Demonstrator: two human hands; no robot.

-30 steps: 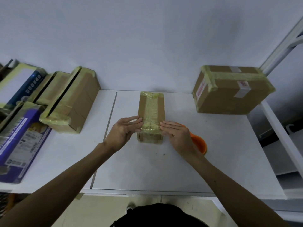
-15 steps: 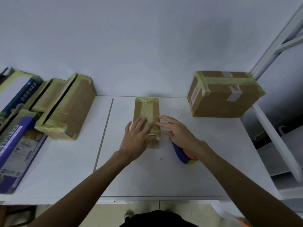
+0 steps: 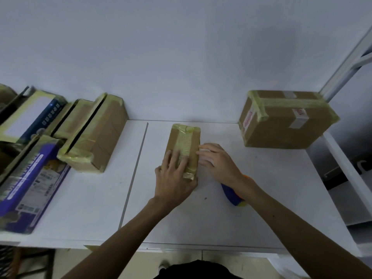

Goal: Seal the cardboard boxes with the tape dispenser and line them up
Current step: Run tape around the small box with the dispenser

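Change: since a second ago the left hand (image 3: 174, 178) has moved from the near-left corner of the small box (image 3: 184, 137) up onto its top. The right hand (image 3: 218, 164) has shifted from the near end to the box's right side. The tape dispenser (image 3: 233, 195) now shows more of its blue body.
Left hand: palm down on the near half of the box top, fingers straight and spread over the yellowish tape strip, pressing and gripping nothing.
Right hand: stretched out just right of the box, fingertips at its right edge; the fingers are blurred but look straight and hold nothing.
Small box: lies lengthwise, pointing away from the person, mid-way across the white table (image 3: 261, 198), tape along its top and over both ends.
Tape dispenser: on the table, partly hidden under the right wrist.
Large box (image 3: 281, 121): taped, far right against the wall (image 3: 161, 57), well apart from the small box.
Left side: taped boxes (image 3: 96, 135) side by side, a blue printed carton (image 3: 28, 188) nearest the table's front edge.
Room: plain white wall; a white shelf frame (image 3: 346, 63) at the right.
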